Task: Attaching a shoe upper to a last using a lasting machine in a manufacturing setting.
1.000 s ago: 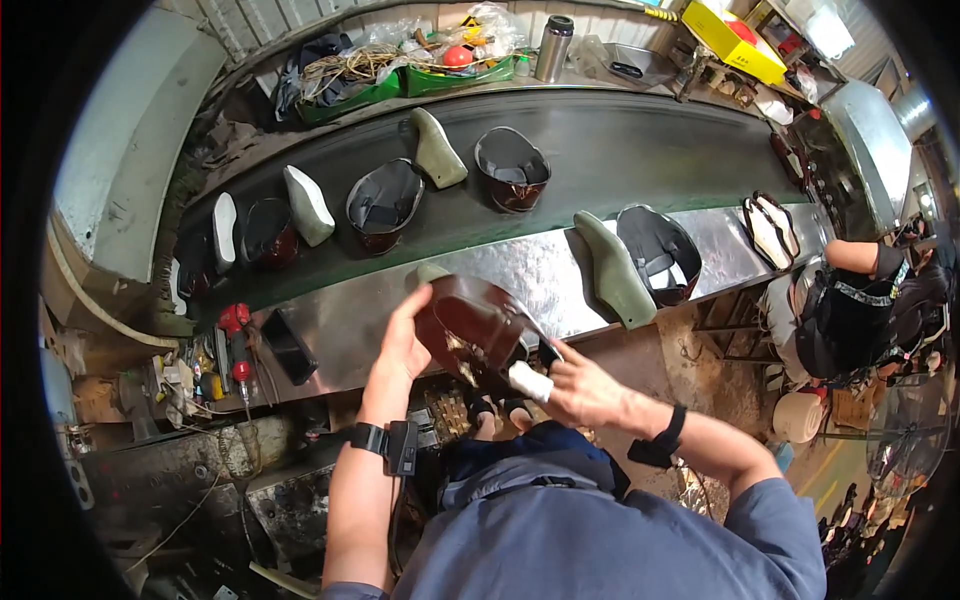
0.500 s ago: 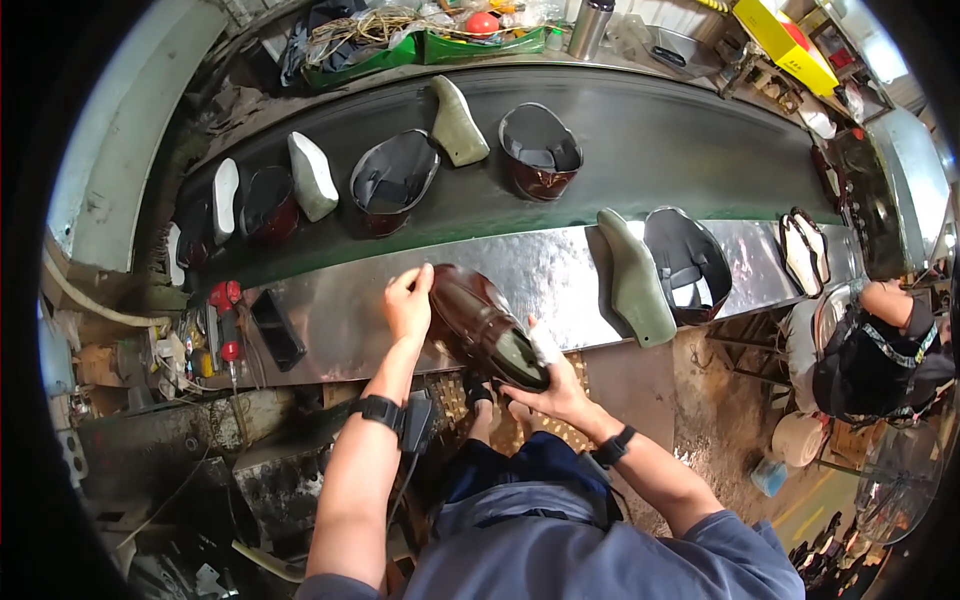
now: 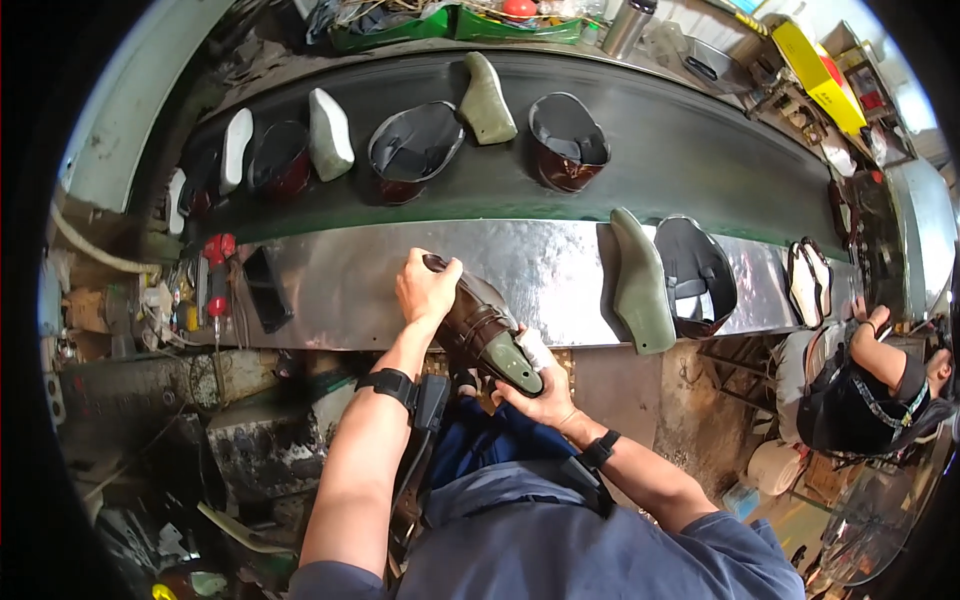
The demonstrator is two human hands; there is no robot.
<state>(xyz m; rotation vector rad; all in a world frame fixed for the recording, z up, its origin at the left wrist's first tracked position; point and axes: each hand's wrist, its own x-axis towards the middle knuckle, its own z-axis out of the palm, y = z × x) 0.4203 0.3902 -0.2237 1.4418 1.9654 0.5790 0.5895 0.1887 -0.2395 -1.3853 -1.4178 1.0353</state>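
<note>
A: L hand (image 3: 428, 287)?
B: Closed over the toe end of the brown shoe (image 3: 478, 322), fingers curled on top, gripping it. Black wrist strap (image 3: 388, 384) on that forearm

A: R hand (image 3: 535, 398)?
B: Cupped under the shoe's heel end, gripping too. Thumb sits by the green last (image 3: 512, 362) that shows out of the shoe's opening. Sth small & white (image 3: 537, 348) is pinched at the fingers, can't tell what it is. Black watch (image 3: 600, 449) on that wrist

A: Where's the shoe?
B: At the near edge of the steel bench (image 3: 340, 280), tilted, toe on the metal, heel out over the edge toward the person's lap

A: Around it?
B: To the right on the steel: 1 loose green last (image 3: 642, 285) lying just beside a black upper (image 3: 697, 275). Left side: dark flat piece (image 3: 268, 290) & red-handled tools (image 3: 216, 275)

A: Further out?
B: Dark belt (image 3: 690, 150) behind the bench. On it 2 brown uppers (image 3: 414, 150) (image 3: 566, 140) w/ a green last (image 3: 487, 98) between them, 1 white last (image 3: 330, 133) left of those, more shoes far left. Another person (image 3: 868, 392) at far right, arm raised to the bench end
</note>
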